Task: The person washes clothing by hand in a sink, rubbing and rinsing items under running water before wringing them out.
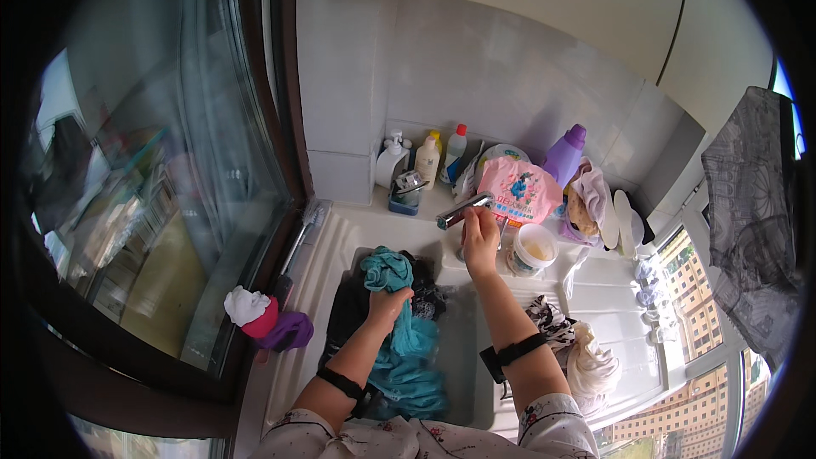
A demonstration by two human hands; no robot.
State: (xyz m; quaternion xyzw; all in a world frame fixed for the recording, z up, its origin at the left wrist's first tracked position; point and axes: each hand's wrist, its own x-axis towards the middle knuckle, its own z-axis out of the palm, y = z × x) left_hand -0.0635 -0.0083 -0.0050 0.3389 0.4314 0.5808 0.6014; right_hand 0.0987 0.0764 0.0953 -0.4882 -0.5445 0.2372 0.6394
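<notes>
My left hand (387, 309) grips a bunch of wet teal cloth (386, 269) above the basin; the rest of the cloth hangs down and spreads in the water. Dark clothes (346, 306) lie in the basin (470, 325) beside and behind it. On the handle of the chrome faucet (456, 211) is my right hand (479, 236), its fingers closed at the top. The spout points left, over the basin's back edge.
Behind the faucet stand a pink printed bag (519, 188), a purple bottle (565, 156) and several other bottles. A white tub (533, 250) sits right of the faucet. White cloth (591, 363) lies on the ribbed drainboard; purple cloth (287, 331) is at the left ledge.
</notes>
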